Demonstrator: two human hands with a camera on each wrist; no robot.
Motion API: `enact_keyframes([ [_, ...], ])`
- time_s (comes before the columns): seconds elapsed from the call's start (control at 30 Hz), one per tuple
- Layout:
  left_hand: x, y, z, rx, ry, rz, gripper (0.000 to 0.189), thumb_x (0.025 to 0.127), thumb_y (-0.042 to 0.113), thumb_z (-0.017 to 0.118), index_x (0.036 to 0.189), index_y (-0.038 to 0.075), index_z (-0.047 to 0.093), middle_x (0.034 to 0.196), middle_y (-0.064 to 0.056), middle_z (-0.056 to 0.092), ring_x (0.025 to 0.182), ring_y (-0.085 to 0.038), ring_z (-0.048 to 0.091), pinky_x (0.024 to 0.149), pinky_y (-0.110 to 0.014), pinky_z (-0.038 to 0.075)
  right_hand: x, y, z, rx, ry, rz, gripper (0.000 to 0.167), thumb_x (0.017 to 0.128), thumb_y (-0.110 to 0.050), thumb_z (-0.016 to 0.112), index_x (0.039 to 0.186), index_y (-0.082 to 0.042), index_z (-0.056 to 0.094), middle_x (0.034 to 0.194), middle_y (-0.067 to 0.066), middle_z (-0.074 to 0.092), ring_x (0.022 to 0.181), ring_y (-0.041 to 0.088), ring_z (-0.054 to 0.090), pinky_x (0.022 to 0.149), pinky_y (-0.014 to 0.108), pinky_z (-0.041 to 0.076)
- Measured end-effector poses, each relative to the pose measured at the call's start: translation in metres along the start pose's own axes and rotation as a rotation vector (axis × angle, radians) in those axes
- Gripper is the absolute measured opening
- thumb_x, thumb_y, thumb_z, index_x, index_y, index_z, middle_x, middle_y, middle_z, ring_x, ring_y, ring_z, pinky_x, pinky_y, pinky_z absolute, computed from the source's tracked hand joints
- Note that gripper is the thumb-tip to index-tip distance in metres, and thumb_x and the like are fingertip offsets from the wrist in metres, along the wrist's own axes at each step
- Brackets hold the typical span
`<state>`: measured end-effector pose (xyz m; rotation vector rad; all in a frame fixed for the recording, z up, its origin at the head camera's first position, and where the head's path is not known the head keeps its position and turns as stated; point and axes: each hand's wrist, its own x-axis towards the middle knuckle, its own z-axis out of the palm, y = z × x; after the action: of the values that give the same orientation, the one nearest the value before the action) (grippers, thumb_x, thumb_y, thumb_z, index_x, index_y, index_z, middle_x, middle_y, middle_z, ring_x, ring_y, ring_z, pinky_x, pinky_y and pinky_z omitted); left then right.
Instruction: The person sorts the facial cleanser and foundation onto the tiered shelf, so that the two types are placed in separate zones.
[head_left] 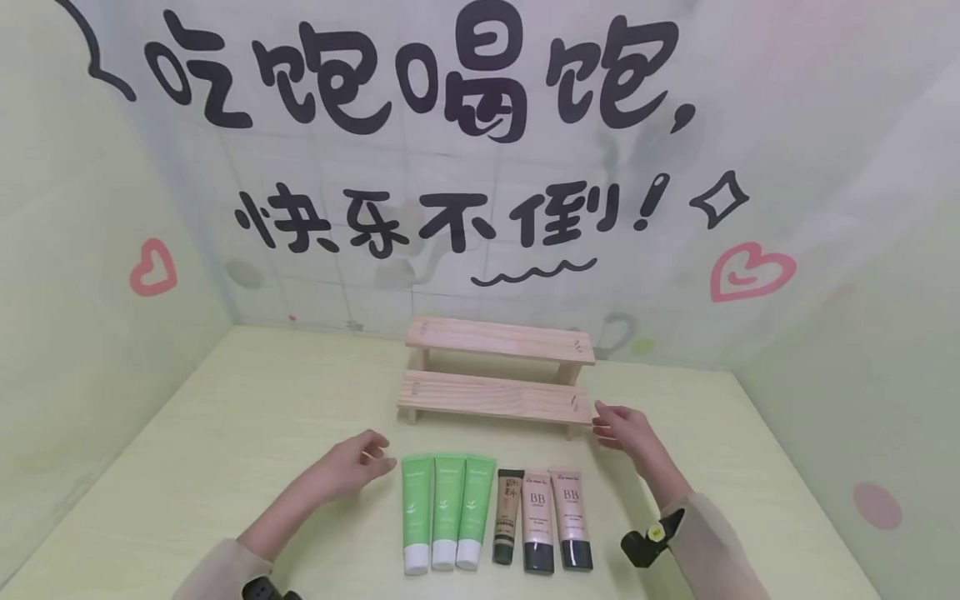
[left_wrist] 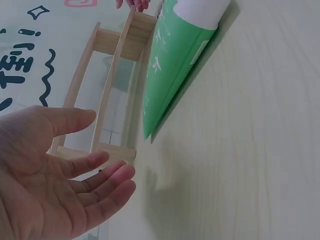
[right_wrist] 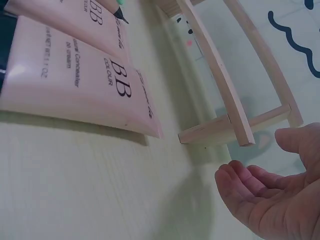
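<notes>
My left hand (head_left: 352, 465) hovers over the table just left of three green squeeze tubes (head_left: 447, 504) with white caps, its fingers loosely bent around nothing. Beside the right end of a two-step wooden rack (head_left: 495, 396) is my right hand (head_left: 628, 432), also holding nothing, fingers relaxed. To the right of the green tubes lie a small brown tube (head_left: 507, 512) with a dark cap and two pink BB cream tubes (head_left: 537, 517) with black caps. All the tubes form one row in front of the rack, caps toward me. In the right wrist view, the nearest BB cream tube (right_wrist: 75, 80) lies flat.
The rack's upper step (head_left: 498, 337) stands behind its lower step, near the back wall. Printed cloth walls with black lettering (head_left: 457, 221) and pink hearts enclose the pale yellow table (head_left: 300, 392) at the back and both sides. Each wrist carries a black camera (head_left: 648, 542).
</notes>
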<state>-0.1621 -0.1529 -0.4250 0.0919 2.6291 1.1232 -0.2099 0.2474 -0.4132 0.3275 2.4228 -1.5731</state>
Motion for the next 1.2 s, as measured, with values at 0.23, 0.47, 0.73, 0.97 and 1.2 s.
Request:
enact_keyframes([
  [0.23, -0.005, 0.004, 0.011, -0.039, -0.063, -0.049, 0.048, 0.080, 0.024, 0.067, 0.117, -0.002, 0.051, 0.091, -0.008, 0.060, 0.074, -0.017, 0.057, 0.062, -0.031, 0.050, 0.010, 0.002, 0.002, 0.184, -0.082, 0.058, 0.064, 0.095, -0.030, 0.045, 0.130, 0.020, 0.028, 0.097, 0.014, 0.061, 0.078, 0.009, 0.061, 0.077, 0.023, 0.054],
  [0.47, -0.007, 0.005, 0.025, -0.065, -0.088, -0.085, 0.058, 0.076, 0.023, 0.071, 0.118, -0.009, 0.046, 0.076, -0.005, 0.057, 0.063, -0.016, 0.054, 0.057, -0.026, 0.046, 0.019, 0.005, 0.005, 0.242, -0.142, 0.071, 0.058, 0.093, -0.032, 0.049, 0.126, 0.014, 0.038, 0.082, -0.001, 0.061, 0.073, 0.006, 0.060, 0.071, 0.017, 0.053],
  [0.73, -0.010, 0.010, 0.036, -0.039, -0.073, -0.090, 0.070, 0.070, 0.031, 0.076, 0.116, -0.012, 0.045, 0.068, -0.004, 0.058, 0.060, -0.016, 0.053, 0.055, -0.026, 0.045, 0.024, 0.008, 0.008, 0.280, -0.152, 0.073, 0.060, 0.093, -0.026, 0.052, 0.130, 0.017, 0.032, 0.084, -0.001, 0.061, 0.075, 0.005, 0.060, 0.070, 0.015, 0.052],
  [0.97, -0.006, 0.010, 0.041, -0.047, -0.062, -0.089, 0.067, 0.070, 0.033, 0.076, 0.112, -0.012, 0.048, 0.074, -0.005, 0.060, 0.064, -0.015, 0.056, 0.059, -0.029, 0.049, 0.026, 0.009, 0.007, 0.303, -0.164, 0.060, 0.059, 0.093, -0.021, 0.051, 0.132, 0.018, 0.028, 0.081, -0.004, 0.061, 0.076, 0.004, 0.060, 0.071, 0.014, 0.052],
  [1.2, -0.004, 0.010, 0.047, -0.113, -0.068, -0.070, 0.058, 0.071, 0.026, 0.075, 0.107, -0.012, 0.049, 0.081, -0.010, 0.061, 0.062, -0.014, 0.058, 0.060, -0.028, 0.052, 0.028, 0.013, 0.007, 0.318, -0.144, 0.025, 0.067, 0.090, -0.023, 0.057, 0.135, 0.015, 0.025, 0.087, -0.005, 0.061, 0.077, 0.001, 0.059, 0.072, 0.012, 0.051],
])
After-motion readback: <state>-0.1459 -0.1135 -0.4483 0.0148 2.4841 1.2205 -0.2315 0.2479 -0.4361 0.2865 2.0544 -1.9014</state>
